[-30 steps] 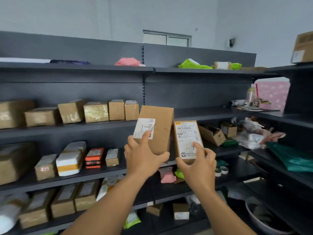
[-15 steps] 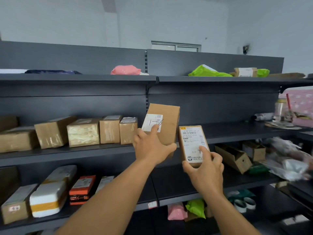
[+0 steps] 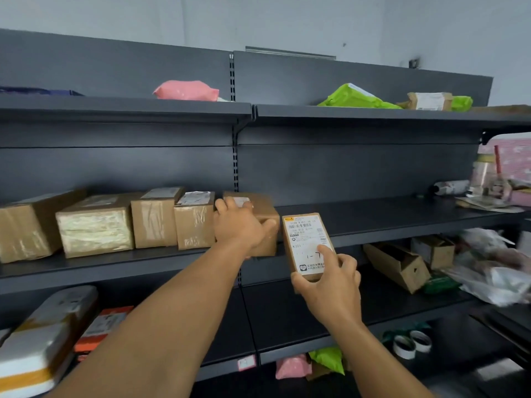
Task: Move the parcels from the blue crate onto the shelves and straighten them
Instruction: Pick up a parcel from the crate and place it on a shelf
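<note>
left hand [image 3: 240, 225] fingers wrapped round a brown box [image 3: 265, 218] at the shelf [image 3: 373, 222] front edge, right hand [image 3: 330, 285] pinching a small labelled parcel [image 3: 307, 242] just beside it

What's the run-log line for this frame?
left hand: setting brown box on middle shelf | right hand: holding labelled parcel | step: placing

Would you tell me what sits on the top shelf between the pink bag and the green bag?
Nothing: the head view shows bare shelf between the pink bag and green bag.
</note>
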Demonstrator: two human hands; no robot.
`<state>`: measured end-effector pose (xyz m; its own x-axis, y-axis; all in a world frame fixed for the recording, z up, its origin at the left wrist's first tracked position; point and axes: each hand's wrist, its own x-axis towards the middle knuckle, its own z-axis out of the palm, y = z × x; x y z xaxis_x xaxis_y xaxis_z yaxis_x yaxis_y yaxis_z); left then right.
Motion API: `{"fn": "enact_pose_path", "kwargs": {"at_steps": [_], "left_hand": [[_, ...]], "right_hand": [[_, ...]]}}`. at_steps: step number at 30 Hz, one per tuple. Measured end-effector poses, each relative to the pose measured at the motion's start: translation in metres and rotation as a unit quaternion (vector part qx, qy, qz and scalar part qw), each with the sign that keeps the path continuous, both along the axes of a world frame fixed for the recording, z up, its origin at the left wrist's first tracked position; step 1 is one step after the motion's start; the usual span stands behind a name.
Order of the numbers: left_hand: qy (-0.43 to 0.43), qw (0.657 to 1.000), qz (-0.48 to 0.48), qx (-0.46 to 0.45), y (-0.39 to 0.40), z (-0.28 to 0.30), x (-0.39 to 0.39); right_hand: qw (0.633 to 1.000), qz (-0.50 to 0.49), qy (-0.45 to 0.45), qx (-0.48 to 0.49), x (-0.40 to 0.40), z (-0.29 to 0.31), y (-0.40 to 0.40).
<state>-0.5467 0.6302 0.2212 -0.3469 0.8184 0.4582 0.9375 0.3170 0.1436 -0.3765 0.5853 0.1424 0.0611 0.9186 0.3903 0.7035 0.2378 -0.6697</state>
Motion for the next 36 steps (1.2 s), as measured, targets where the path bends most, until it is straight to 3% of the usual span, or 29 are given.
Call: {"fn": "enact_pose_path", "kwargs": {"at_steps": [3,8,12,17,22,25,28,36], "left_hand": [[0.081,0.996,-0.041,-0.011,0.011,-0.009,-0.021],[0.17,0.985,-0.03,0.015,0.038,-0.01,-0.046],[0.187,0.981,-0.028,0.047,0.052,-0.015,-0.06],[0.04,0.978,-0.174,0.112,0.01,-0.047,-0.032],[-0.105,0.95,-0.285,0.071,-0.059,-0.094,0.0],[-0.22,0.916,-0.333,0.046,-0.091,-0.119,0.012],[-0.308,0.894,-0.32,0.055,-0.117,-0.145,0.017],[-0.372,0.912,-0.167,0.041,-0.15,-0.226,-0.025]], "right_hand": [[1.0,0.001,0.001,-0.006,-0.011,-0.001,0.01],[1.0,-0.005,0.005,-0.005,-0.028,-0.005,0.023],[1.0,-0.009,0.023,-0.003,-0.039,-0.008,0.027],[0.999,-0.017,0.04,0.001,-0.041,-0.02,0.017],[0.998,-0.006,0.055,0.018,-0.041,-0.035,-0.008],[0.998,-0.001,0.056,0.015,-0.041,-0.049,-0.027],[0.998,0.029,0.046,-0.01,-0.04,-0.069,-0.044],[0.981,0.158,0.016,-0.113,-0.07,-0.134,-0.064]]}}
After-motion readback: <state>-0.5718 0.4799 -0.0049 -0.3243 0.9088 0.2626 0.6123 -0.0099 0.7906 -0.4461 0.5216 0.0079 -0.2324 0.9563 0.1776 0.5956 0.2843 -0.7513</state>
